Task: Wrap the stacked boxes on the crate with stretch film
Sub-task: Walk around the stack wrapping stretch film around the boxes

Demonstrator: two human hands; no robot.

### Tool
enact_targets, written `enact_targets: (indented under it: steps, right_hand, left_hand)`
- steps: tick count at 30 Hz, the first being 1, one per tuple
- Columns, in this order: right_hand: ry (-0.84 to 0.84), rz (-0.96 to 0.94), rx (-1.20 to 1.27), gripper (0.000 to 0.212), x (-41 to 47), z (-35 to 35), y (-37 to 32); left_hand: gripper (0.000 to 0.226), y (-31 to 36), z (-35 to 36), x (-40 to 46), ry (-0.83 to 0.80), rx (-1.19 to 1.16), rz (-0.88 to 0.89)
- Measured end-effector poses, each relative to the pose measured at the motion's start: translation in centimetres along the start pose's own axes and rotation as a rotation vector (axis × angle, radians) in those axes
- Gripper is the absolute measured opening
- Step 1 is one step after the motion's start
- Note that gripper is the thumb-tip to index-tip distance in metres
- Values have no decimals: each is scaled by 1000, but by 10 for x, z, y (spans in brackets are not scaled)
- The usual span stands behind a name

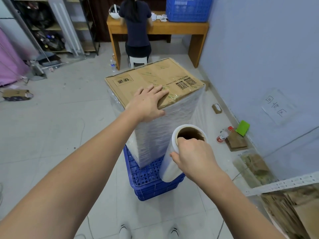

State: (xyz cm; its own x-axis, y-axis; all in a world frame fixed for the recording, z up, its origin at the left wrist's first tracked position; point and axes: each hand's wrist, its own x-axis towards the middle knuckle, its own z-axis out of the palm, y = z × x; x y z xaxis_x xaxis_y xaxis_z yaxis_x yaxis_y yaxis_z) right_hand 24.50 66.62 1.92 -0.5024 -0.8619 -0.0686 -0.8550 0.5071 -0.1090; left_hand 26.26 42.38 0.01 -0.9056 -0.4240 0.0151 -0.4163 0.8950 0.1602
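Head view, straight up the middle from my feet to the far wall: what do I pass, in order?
Shoes → blue crate → wrapped stack of boxes, left hand flat on the top box → white stool with a seated person → wooden desk.

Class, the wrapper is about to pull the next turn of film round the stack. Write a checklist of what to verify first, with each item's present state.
1. Left hand steadies the top box: ok, palm flat on its near corner.
2. Right hand has a grip on the roll: ok, thumb in the core.
3. Film runs from roll to stack: cannot tell.
4. Sides covered: ok on the faces seen.
5. Stack sits square on the crate: cannot tell.
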Motion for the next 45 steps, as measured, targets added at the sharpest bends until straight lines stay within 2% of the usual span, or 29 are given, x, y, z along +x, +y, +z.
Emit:
enact_targets:
  steps: [2, 4, 8, 10, 15, 17, 20, 23, 30, 35, 37, 39, 42, 45]
  right_hand:
    - [23, 62, -49, 18, 0, 2, -10]
    - [35, 155, -76, 19, 3, 4, -23]
    - [53, 369, -121, 59, 16, 3, -40]
    - [56, 458, -110, 65, 27, 6, -44]
    - [69, 548, -119, 57, 39, 11, -46]
    - [66, 611, -96, 53, 37, 12, -54]
    - [113, 652, -86, 45, 33, 14, -64]
    - [93, 595, -52, 43, 24, 10, -65]
    - [-16, 274, -57, 45, 7, 4, -93]
    - [-116, 28, 28, 30, 9, 8, -116]
    - [-104, -37, 24, 26, 12, 9, -126]
    - [-37, -38, -8, 24, 18, 12, -138]
    - [23, 71, -92, 52, 25, 15, -152]
    - [67, 105, -112, 50, 23, 21, -153]
  left_hand:
    - [85, -2, 0, -2, 23, -17, 19]
    - [82, -4, 0, -4, 53, -40, 51]
    - [81, -9, -2, -4, 31, -18, 161]
    - [88, -21, -7, -1, -40, 34, 281]
    - [102, -69, -24, -8, -193, 18, 580]
    - [105, -86, -17, -13, -144, 106, 652]
    - [94, -89, -4, -15, -14, 165, 662]
    - [86, -81, 0, -17, 35, 147, 643]
    - [83, -76, 2, -22, 54, 142, 618]
    - [82, -80, 3, -21, 60, 146, 612]
    - [82, -80, 4, -19, 49, 150, 612]
    - [83, -80, 5, -17, 50, 158, 608]
    - [82, -81, 5, -17, 61, 156, 607]
    - [82, -80, 1, -19, 58, 151, 604]
